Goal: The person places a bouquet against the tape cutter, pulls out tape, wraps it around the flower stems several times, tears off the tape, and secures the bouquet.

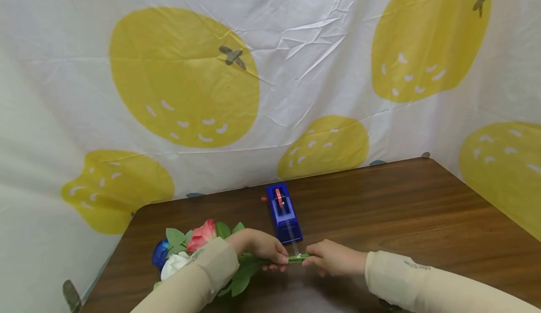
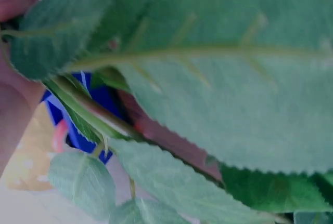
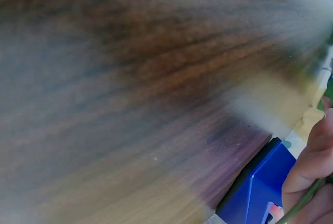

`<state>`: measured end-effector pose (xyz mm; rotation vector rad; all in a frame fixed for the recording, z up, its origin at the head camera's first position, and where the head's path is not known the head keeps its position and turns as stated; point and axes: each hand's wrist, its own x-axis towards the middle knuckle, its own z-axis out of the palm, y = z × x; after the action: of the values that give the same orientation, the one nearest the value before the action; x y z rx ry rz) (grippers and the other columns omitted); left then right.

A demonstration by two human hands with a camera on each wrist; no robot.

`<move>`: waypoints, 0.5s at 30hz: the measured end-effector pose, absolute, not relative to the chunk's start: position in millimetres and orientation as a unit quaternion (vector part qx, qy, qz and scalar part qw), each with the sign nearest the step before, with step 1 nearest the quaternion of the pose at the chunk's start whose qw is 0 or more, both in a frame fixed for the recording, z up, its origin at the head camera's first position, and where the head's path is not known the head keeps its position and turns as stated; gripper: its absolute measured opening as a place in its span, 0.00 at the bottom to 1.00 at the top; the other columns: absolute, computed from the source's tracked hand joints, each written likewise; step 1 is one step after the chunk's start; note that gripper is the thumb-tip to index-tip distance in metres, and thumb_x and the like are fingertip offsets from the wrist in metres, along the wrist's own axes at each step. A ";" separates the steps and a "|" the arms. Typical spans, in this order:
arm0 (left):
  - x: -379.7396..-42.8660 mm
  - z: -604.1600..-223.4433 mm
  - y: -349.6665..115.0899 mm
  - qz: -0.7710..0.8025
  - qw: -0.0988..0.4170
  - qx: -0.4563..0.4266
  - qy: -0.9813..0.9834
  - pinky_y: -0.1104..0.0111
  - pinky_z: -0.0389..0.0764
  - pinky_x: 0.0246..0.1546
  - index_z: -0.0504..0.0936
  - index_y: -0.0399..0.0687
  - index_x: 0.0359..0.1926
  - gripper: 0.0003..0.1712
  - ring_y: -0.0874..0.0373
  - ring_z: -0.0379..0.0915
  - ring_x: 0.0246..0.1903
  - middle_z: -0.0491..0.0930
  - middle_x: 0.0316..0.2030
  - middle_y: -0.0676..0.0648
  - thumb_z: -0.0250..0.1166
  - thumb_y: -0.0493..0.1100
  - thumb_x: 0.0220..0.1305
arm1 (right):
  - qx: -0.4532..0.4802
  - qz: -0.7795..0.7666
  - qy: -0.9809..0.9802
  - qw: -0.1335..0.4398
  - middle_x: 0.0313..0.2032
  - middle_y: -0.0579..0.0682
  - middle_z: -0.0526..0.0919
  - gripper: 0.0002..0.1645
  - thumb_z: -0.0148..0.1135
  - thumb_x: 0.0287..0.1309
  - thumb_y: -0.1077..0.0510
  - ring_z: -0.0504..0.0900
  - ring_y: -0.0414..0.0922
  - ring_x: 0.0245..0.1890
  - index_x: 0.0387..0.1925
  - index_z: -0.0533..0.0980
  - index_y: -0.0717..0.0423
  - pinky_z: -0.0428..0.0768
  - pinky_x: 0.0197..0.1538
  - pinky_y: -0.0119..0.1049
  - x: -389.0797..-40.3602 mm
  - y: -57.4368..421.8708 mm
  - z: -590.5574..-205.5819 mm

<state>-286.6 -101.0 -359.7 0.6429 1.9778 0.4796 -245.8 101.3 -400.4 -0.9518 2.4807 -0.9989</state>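
Note:
Artificial roses lie to the left in the head view: a pink rose (image 1: 203, 236), a white rose (image 1: 173, 265) and a blue rose (image 1: 160, 255). Their green stems (image 1: 292, 259) run level to the right. My left hand (image 1: 263, 247) grips the stems just below the leaves, while my right hand (image 1: 336, 257) holds them near their ends. A strip of clear tape (image 1: 290, 231) stretches from a blue tape dispenser (image 1: 276, 217) to the bit of stem between my hands. Large leaves (image 2: 229, 115) hide most of the left hand in its wrist view.
The dark wooden table (image 1: 380, 209) reaches back to a white cloth (image 1: 313, 83) printed with yellow fruit, which hangs behind and at both sides. A red knob (image 1: 264, 199) shows at the dispenser's left side.

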 end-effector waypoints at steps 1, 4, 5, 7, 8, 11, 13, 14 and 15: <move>-284.7 -358.6 -100.3 0.183 0.469 0.270 0.821 0.75 0.66 0.23 0.72 0.38 0.29 0.15 0.63 0.61 0.19 0.65 0.18 0.52 0.45 0.39 0.71 | -0.328 -0.350 0.863 0.158 0.13 0.41 0.70 0.14 0.53 0.62 0.53 0.64 0.34 0.10 0.25 0.71 0.58 0.63 0.16 0.25 -245.8 101.1 -399.8; -278.7 -355.2 -98.8 0.153 0.428 0.279 0.846 0.75 0.66 0.22 0.72 0.41 0.26 0.15 0.63 0.61 0.18 0.64 0.16 0.52 0.47 0.39 0.70 | -0.321 -0.353 0.862 0.175 0.13 0.42 0.70 0.14 0.53 0.62 0.53 0.63 0.35 0.10 0.26 0.71 0.58 0.62 0.14 0.25 -246.0 100.5 -398.5; -276.9 -354.5 -98.5 0.147 0.415 0.279 0.853 0.75 0.65 0.21 0.71 0.42 0.25 0.15 0.63 0.61 0.18 0.64 0.16 0.52 0.47 0.39 0.69 | -0.318 -0.353 0.861 0.181 0.13 0.42 0.71 0.13 0.53 0.62 0.53 0.63 0.35 0.09 0.26 0.71 0.58 0.62 0.14 0.25 -246.2 100.2 -398.0; -273.9 -354.0 -98.0 0.135 0.390 0.281 0.867 0.75 0.65 0.20 0.71 0.43 0.24 0.15 0.63 0.60 0.17 0.64 0.15 0.52 0.48 0.39 0.69 | -0.315 -0.353 0.860 0.190 0.13 0.42 0.71 0.13 0.53 0.62 0.54 0.63 0.36 0.09 0.26 0.71 0.58 0.62 0.14 0.25 -246.7 99.7 -397.3; -272.6 -353.9 -97.7 0.133 0.380 0.280 0.872 0.75 0.65 0.20 0.71 0.43 0.24 0.15 0.63 0.60 0.17 0.64 0.15 0.52 0.49 0.39 0.69 | -0.313 -0.352 0.860 0.194 0.13 0.42 0.71 0.13 0.53 0.62 0.54 0.63 0.36 0.09 0.26 0.71 0.58 0.62 0.14 0.25 -247.0 99.4 -397.0; -269.0 -354.8 -97.3 0.107 0.336 0.295 0.888 0.75 0.64 0.20 0.70 0.44 0.22 0.15 0.63 0.60 0.16 0.64 0.14 0.52 0.50 0.39 0.68 | -0.309 -0.352 0.859 0.205 0.13 0.42 0.72 0.12 0.53 0.62 0.55 0.64 0.36 0.09 0.27 0.72 0.58 0.63 0.14 0.25 -247.8 98.6 -395.5; -266.4 -356.1 -97.4 0.074 0.291 0.318 0.899 0.74 0.64 0.22 0.69 0.45 0.21 0.15 0.64 0.59 0.17 0.63 0.15 0.53 0.52 0.39 0.67 | -0.306 -0.353 0.858 0.211 0.14 0.43 0.73 0.11 0.53 0.62 0.55 0.65 0.37 0.10 0.27 0.72 0.58 0.63 0.14 0.25 -248.0 98.2 -394.0; -264.9 -356.8 -97.7 0.058 0.267 0.329 0.904 0.74 0.64 0.22 0.68 0.46 0.21 0.15 0.64 0.59 0.18 0.63 0.16 0.54 0.53 0.39 0.67 | -0.305 -0.353 0.858 0.214 0.14 0.43 0.73 0.11 0.54 0.62 0.55 0.65 0.37 0.10 0.27 0.72 0.58 0.63 0.14 0.25 -248.1 98.0 -393.3; -263.5 -357.5 -98.1 0.041 0.239 0.341 0.908 0.73 0.65 0.23 0.68 0.46 0.20 0.15 0.63 0.59 0.18 0.64 0.16 0.54 0.54 0.40 0.66 | -0.305 -0.355 0.857 0.215 0.14 0.43 0.74 0.11 0.54 0.62 0.56 0.65 0.37 0.10 0.27 0.72 0.58 0.63 0.14 0.25 -248.1 97.7 -392.6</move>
<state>-263.5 -98.1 -357.5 0.9335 2.4873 0.1116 -248.1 97.7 -392.6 -0.8446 2.3776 -0.9836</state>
